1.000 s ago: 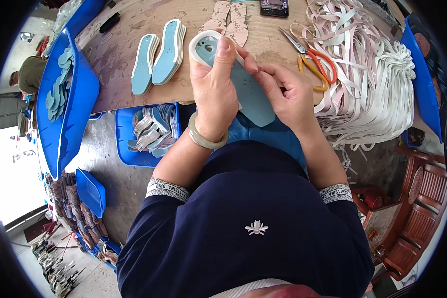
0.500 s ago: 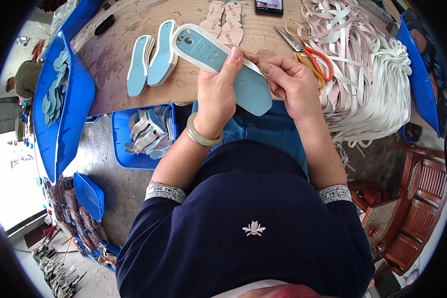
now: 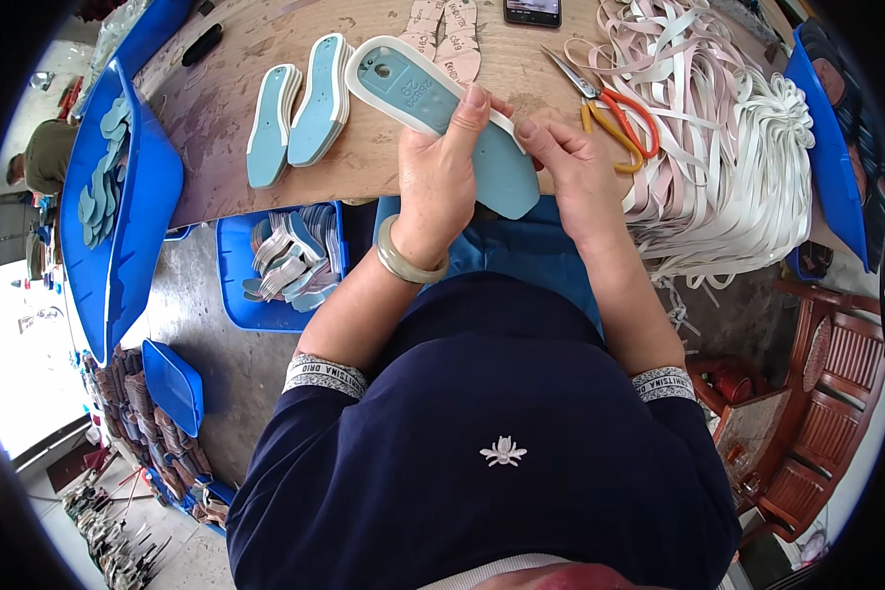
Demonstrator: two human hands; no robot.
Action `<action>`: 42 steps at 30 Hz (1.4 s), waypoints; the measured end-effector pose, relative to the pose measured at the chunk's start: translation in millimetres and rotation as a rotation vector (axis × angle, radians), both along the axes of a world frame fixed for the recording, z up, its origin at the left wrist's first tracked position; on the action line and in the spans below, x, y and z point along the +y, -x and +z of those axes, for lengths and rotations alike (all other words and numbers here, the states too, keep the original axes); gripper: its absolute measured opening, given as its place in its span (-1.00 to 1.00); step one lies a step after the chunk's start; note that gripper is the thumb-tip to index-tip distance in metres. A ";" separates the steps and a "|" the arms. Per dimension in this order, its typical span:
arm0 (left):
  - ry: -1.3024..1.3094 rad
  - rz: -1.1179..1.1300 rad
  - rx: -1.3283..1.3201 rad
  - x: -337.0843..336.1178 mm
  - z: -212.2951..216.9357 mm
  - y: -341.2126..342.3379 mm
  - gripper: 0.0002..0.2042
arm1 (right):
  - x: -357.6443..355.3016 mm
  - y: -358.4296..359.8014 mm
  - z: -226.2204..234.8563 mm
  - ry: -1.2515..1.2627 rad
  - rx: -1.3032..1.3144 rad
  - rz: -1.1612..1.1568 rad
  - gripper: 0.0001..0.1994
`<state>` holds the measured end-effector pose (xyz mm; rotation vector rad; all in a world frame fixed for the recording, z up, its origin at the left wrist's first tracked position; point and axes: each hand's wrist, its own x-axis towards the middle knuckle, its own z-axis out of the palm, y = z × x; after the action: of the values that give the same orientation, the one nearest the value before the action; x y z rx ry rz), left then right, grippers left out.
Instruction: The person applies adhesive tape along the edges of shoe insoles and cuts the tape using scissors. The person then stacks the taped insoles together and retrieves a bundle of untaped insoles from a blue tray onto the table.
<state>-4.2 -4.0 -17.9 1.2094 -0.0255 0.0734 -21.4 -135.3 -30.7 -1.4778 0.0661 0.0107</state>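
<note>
My left hand (image 3: pixel 438 177) is closed round the middle of a blue insole (image 3: pixel 506 175), thumb on top. A white strip (image 3: pixel 369 90) runs along the insole's edge round the heel, which points up and left. At the insole's right edge, my right hand (image 3: pixel 575 172) pinches the white strip between thumb and fingers; its fingertips are partly hidden. To the left on the wooden table lie two stacks of blue insoles with white edging, a shorter stack (image 3: pixel 268 133) and a longer stack (image 3: pixel 317 108).
Orange-handled scissors (image 3: pixel 624 123) lie right of my hands, beside a heap of white and pale pink strips (image 3: pixel 728 167). Beyond are paper-like patterned insole pieces (image 3: pixel 457 44) and a phone (image 3: pixel 533 11). Blue bins (image 3: pixel 152 187) stand left, right (image 3: pixel 836 167) and below the table edge (image 3: pixel 265 313).
My right hand has shifted slightly along the insole's edge, and its fingers are curled closer together. The insole is still in my left hand, tilted a little differently.
</note>
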 end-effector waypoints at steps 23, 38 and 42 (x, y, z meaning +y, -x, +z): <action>-0.120 -0.198 0.219 8.2 -0.8 -32.9 -0.62 | -3.6 -3.0 -19.0 -0.301 0.189 0.112 -0.63; -0.026 -0.337 0.170 20.7 8.3 -30.0 -0.28 | 2.3 -35.3 -22.9 -0.192 -0.256 0.088 -0.61; -0.457 -0.160 -0.030 4.9 0.8 -15.9 -0.29 | -3.2 -40.7 34.1 -0.002 -0.015 0.433 -0.61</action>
<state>11.7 0.9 -17.1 1.6585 -0.1732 -0.0581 19.3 -138.4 3.4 -1.4651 -0.2664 0.3505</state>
